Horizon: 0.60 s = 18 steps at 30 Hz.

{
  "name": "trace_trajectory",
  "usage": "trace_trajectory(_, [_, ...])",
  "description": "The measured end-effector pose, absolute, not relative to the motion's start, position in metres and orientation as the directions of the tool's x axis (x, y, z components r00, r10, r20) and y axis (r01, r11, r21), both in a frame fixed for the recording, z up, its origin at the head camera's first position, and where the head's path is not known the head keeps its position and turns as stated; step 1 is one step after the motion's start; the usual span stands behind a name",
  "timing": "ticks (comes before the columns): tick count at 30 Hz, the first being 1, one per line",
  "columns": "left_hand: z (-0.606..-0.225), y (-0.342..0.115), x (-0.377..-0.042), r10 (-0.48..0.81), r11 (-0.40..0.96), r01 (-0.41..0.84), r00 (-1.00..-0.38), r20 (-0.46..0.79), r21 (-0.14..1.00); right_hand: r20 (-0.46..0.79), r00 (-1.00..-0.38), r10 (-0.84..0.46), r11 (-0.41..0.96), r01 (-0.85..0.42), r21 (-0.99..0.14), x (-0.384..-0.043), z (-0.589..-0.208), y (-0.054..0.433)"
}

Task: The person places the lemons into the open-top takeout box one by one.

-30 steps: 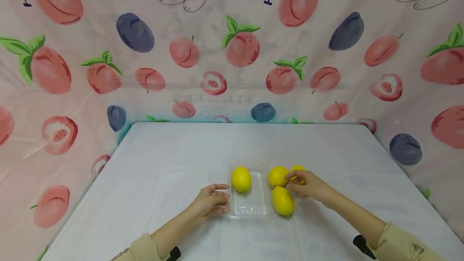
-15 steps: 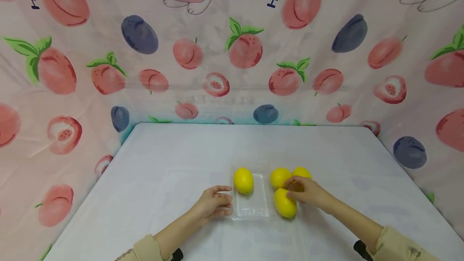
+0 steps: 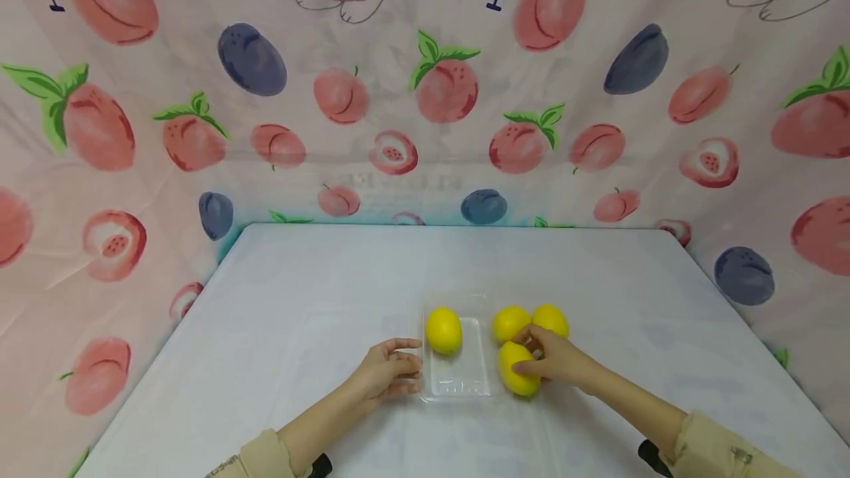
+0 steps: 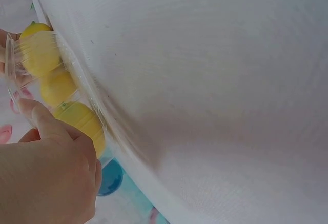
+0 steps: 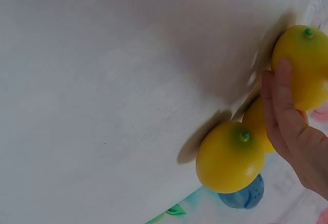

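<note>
In the head view, a clear plastic box (image 3: 458, 387) stands on the white table with one yellow lemon (image 3: 443, 330) inside, toward its back left. My left hand (image 3: 392, 371) holds the box at its left side; the left wrist view shows the thumb and curled fingers at the box wall. Right of the box my right hand (image 3: 558, 358) grips the nearest lemon (image 3: 514, 378), thumb on the near side and fingers on the far side. Behind it lie two more lemons, one at the back left (image 3: 510, 323) and one at the back right (image 3: 551, 319).
The table (image 3: 332, 264) has a white cover and rounded far corners. A pink cloth (image 3: 398, 94) printed with peaches and dark blue fruit hangs behind it and along both sides. Dark bands (image 3: 654, 456) show beneath both wrists.
My right hand has moved from above the back right lemon toward me and left, and now grips the near lemon. The left hand and box stay put.
</note>
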<state>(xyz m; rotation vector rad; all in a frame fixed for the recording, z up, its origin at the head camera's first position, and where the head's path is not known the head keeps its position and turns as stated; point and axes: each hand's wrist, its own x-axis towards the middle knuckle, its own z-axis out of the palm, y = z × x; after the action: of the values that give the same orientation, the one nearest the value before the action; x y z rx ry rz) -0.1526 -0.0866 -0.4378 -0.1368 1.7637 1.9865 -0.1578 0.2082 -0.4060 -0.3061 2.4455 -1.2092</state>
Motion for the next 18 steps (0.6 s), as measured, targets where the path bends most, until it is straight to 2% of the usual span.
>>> trace_trajectory(18, [-0.4376, -0.0873, -0.1528, 0.291, -0.050, -0.408, -0.879, -0.377, 0.912, -0.276, -0.905, -0.325, 0.605, 0.025, -0.796, -0.1532, -0.4049, 0.2114])
